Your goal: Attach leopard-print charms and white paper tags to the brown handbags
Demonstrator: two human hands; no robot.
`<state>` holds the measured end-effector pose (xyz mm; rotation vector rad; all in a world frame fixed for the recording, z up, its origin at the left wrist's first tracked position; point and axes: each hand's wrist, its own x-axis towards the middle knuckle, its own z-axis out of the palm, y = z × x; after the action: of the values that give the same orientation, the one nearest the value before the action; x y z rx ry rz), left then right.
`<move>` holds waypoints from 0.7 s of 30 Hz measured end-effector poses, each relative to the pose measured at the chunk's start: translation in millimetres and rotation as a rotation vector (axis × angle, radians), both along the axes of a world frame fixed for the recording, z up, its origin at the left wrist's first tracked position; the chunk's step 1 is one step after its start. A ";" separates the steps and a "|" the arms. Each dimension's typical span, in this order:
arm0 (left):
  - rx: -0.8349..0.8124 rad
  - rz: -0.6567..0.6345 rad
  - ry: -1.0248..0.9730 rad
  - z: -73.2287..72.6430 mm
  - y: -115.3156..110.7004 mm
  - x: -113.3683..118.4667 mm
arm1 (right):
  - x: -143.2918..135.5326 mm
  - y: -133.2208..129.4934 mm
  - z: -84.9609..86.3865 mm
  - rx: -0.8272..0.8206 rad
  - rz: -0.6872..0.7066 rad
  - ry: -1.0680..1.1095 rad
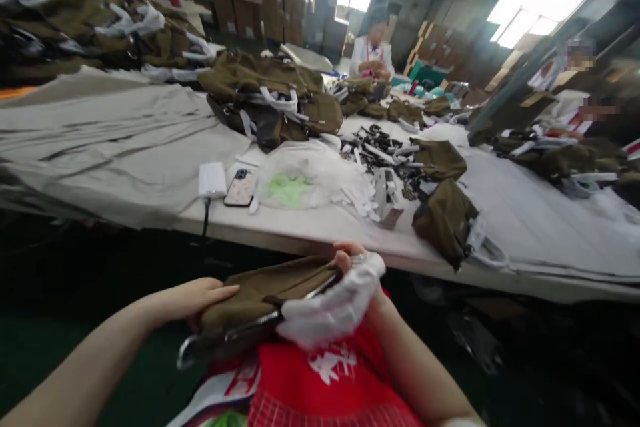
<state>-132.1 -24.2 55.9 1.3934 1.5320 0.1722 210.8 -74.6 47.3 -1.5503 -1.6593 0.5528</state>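
Observation:
An olive-brown bag (265,283) with a metal zipper lies across my lap, just in front of the table edge. My left hand (203,297) grips its left end, thumb on top and the other fingers hidden beneath. At the bag's right end, my right hand (353,257) is closed around the edge near the zipper. White wrapping (333,310) hangs from the bag beside my right hand and covers part of that hand. A metal ring (187,351) shows at the bag's lower left corner, slightly blurred.
On the table (125,127) are a phone (241,188), a white box with a cable (213,180), a clear plastic bag (320,177), dark hardware (375,143) and another olive bag (445,220). Piled bags (270,90) stand behind. A person (373,57) works across the table.

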 end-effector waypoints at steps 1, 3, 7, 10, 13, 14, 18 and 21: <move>0.024 -0.085 0.090 -10.6 -1.3 0.1 | -1.8 2.5 -3.2 -0.054 0.030 -0.013; 0.098 -0.117 0.051 -20.4 3.3 5.6 | -4.8 11.6 -13.4 -0.154 0.029 -0.044; 0.006 -0.302 -0.274 -1.9 21.0 31.4 | -2.4 29.1 -31.6 -0.231 -0.079 -0.032; -0.085 -0.529 -0.306 22.6 28.7 53.3 | 1.5 34.7 -35.2 -0.231 -0.099 -0.092; 0.022 -0.722 -0.285 36.1 34.5 71.5 | 2.6 36.8 -32.6 -0.285 -0.076 -0.136; 0.069 -0.764 -0.237 37.0 36.9 76.0 | 3.0 37.3 -31.3 -0.295 -0.072 -0.131; 0.009 -0.756 -0.143 24.1 47.9 81.6 | 9.1 35.0 -30.0 -0.333 -0.087 -0.125; -0.169 -0.603 -0.229 6.0 52.1 74.6 | 14.9 23.7 -36.5 -0.272 -0.112 -0.149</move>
<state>-57.5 27.9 61.9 1.5727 0.8706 -0.1618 225.6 -50.9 10.8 -1.9099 -1.6465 0.6362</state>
